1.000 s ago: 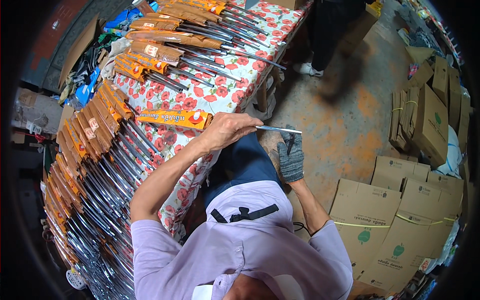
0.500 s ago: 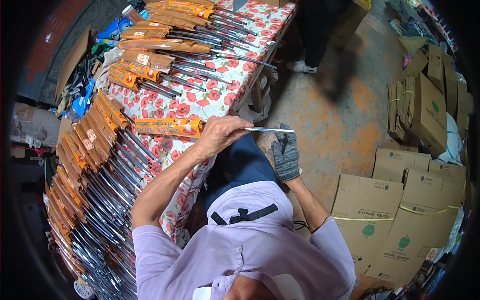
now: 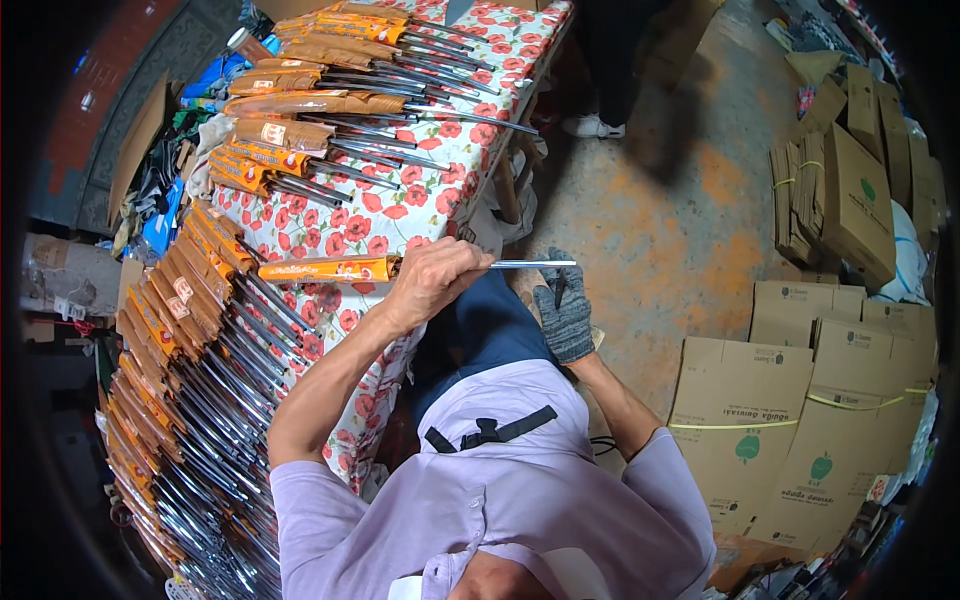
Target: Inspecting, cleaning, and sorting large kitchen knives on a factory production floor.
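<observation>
My bare left hand (image 3: pixel 436 283) is closed round a slim metal rod (image 3: pixel 535 265). One end of that rod carries an orange-and-brown wrapped sleeve (image 3: pixel 325 270), which reaches left over the table edge; what lies inside the wrapping is hidden. At the rod's bare right end is my right hand (image 3: pixel 567 320) in a grey knitted glove. Its fingers are bent around a small dark piece, too small to name, just under the rod tip. I cannot tell whether glove and rod touch.
Similar wrapped rods (image 3: pixel 215 400) are heaped along the left, and more (image 3: pixel 340 100) lie on the flower-patterned tablecloth (image 3: pixel 375 225). Flattened cardboard boxes (image 3: pixel 740 400) stand tied at the right. A person's shoe (image 3: pixel 594 127) is on the floor beyond the table.
The wrapped rod has rolled in my left hand, so its sleeve now shows a narrower side. My gloved right hand has shifted slightly left, closer under the rod's end.
</observation>
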Available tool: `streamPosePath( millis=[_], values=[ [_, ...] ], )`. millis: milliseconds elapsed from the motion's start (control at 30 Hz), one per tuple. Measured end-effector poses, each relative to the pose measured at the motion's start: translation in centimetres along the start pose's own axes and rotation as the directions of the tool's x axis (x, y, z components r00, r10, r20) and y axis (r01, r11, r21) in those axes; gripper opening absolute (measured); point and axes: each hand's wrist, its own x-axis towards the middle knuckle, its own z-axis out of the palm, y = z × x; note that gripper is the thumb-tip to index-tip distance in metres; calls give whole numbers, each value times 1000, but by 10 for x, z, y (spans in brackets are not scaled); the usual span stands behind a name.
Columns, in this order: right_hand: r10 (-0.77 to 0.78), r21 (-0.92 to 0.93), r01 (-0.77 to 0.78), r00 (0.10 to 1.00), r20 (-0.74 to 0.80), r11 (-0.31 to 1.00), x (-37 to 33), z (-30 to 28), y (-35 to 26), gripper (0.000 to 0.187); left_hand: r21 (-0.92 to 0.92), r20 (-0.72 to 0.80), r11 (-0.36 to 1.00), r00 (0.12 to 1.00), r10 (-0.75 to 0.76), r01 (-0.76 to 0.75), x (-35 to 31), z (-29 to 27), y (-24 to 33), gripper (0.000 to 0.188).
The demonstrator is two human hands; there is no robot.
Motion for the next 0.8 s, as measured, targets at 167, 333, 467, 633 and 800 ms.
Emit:
streamPosePath(
  millis=[167, 333, 467, 633, 800],
  values=[
    [4, 71, -5, 1000, 13, 997, 0, 1, 3, 64, 68, -10, 997, 999, 35, -34, -2, 2, 1, 20],
    [-4, 61, 3, 1000, 27, 998, -1, 1, 5, 68, 48, -20, 999, 1000, -2, 3, -1, 4, 4, 20],
    [8, 85, -10, 1000, 23, 996, -4, 1, 3, 68, 84, 37, 992, 995, -96, 93, -2, 6, 8, 21],
    [30, 34, -31, 999, 38, 999, -5, -1, 0, 67, -12, 26, 998, 998, -58, 58, -1, 10, 4, 21],
    [24, -43, -22, 999, 33, 999, -6, -2, -1, 66, -64, 66, 994, 994, -89, 93, -3, 9, 4, 19]
  ],
)
